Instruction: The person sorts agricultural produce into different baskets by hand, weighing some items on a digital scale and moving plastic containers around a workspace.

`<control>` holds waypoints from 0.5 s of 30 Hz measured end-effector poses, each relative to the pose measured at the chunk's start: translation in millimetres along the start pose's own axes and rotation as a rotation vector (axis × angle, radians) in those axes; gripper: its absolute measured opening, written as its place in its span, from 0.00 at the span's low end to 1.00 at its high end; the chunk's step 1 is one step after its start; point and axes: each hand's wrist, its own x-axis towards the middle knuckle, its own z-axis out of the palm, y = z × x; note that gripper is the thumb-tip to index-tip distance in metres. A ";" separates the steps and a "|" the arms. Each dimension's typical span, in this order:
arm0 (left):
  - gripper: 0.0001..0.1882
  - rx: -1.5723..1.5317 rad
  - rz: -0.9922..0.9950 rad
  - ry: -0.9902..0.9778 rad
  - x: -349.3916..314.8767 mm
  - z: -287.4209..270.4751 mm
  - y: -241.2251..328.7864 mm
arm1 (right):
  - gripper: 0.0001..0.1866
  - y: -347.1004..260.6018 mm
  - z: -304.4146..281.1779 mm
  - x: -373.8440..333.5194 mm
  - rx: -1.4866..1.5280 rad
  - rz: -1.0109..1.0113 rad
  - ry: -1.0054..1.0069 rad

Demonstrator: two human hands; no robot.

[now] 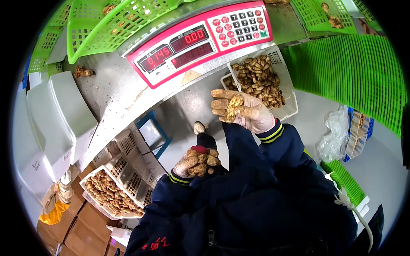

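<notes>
My right hand [256, 118], in a pale glove with brown-stained fingers, is turned palm up. A knobby yellow-brown piece [234, 106], like a root or mushroom, lies across its fingers with the thumb against it. Lower and to the left, my gloved left hand [183, 167] is closed round several similar knobby pieces [199, 164]. A red covering shows on one of its digits. Just beyond my right hand stands a white basket [290, 100] holding many such brown pieces [260, 79].
A red-framed scale [164, 77] with lit displays stands on the metal counter [113, 89]. A loose piece [83, 71] lies there beside green baskets [77, 42]. White bins [64, 115] line the left; a full crate [113, 194] sits below. Stacked green baskets [350, 72] and a plastic bag [333, 134] are right.
</notes>
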 end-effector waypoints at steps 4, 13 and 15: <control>0.34 -0.054 -0.085 -0.067 -2.8 -5.1 -5.5 | 0.32 10.1 2.2 -8.8 -0.098 -0.082 0.051; 0.33 -0.053 -0.196 -0.096 -4.7 -11.3 -8.4 | 0.25 26.5 9.8 -18.0 -0.267 -0.148 0.370; 0.33 -0.057 -0.197 -0.071 -8.1 -9.7 -9.2 | 0.23 29.8 11.0 -16.7 -0.397 -0.126 0.457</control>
